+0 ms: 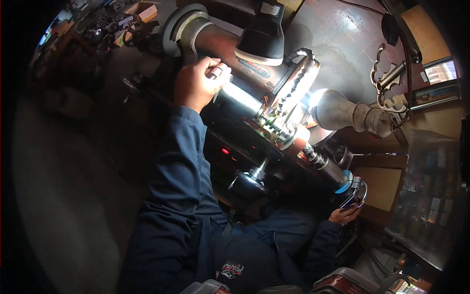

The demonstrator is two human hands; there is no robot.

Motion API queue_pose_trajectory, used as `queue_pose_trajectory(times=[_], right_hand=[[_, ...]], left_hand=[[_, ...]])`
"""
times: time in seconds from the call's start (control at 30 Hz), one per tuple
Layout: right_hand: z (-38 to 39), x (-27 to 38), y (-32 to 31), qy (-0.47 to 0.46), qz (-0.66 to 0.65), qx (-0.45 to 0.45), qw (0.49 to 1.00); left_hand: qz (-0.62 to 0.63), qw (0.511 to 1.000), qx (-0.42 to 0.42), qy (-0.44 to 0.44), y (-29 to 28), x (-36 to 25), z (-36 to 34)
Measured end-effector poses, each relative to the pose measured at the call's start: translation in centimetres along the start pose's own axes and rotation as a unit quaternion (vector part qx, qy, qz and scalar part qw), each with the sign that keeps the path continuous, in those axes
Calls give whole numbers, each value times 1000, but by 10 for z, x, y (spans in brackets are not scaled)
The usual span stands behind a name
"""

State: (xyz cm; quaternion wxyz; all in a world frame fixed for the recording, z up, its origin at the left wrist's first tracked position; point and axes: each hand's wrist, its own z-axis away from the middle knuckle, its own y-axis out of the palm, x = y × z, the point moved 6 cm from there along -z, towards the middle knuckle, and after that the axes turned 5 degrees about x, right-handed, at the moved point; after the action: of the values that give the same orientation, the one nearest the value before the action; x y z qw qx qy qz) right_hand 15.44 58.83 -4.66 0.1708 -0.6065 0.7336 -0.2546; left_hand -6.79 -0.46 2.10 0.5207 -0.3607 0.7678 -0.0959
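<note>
My left hand (200, 83) is closed around a small fitting beside a polished steel cylinder (237, 103) on a bench machine. Along the same axis sit a bright threaded shaft (274, 125), an orange-and-white collar (296, 137) and a lower barrel with a blue ring (345, 181). My right hand (344, 213) grips a dark end fitting with a curved metal handle (361, 191), at lower right. A grey wheel (171, 34) and rusty housing (218, 41) are behind my left hand. A bright slotted arm (293, 88) angles over the shaft, with orange flecks of light at its base.
A black lamp head (259, 34) overhangs the machine. A beige jointed cylinder (357, 115) and scalloped metal holder (391, 88) are at right, above a clear plastic sheet (423, 196). A crank knob (249, 179) juts below. Cluttered parts and boxes (139, 12) sit upper left.
</note>
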Motion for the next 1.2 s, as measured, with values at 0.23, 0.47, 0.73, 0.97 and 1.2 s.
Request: queue_pose_trajectory(times=[0.23,0.47,0.73,0.97,1.2], right_hand=[[58,-211,75,143,-437,286,841],[13,-68,69,208,-553,380,711],[12,-65,67,189,-383,388,817],[5,-54,44,169,-210,386,882],[-39,21,-18,88,-308,225,920]], left_hand=[[19,999,30,-4,20,-10,-10],[-5,999,28,-18,-1,-3,-2],[-9,1000,-3,7,-1,-2,2],[-1,1000,-5,-3,-5,-2,-1],[-1,999,24,-23,7,-5,-2]])
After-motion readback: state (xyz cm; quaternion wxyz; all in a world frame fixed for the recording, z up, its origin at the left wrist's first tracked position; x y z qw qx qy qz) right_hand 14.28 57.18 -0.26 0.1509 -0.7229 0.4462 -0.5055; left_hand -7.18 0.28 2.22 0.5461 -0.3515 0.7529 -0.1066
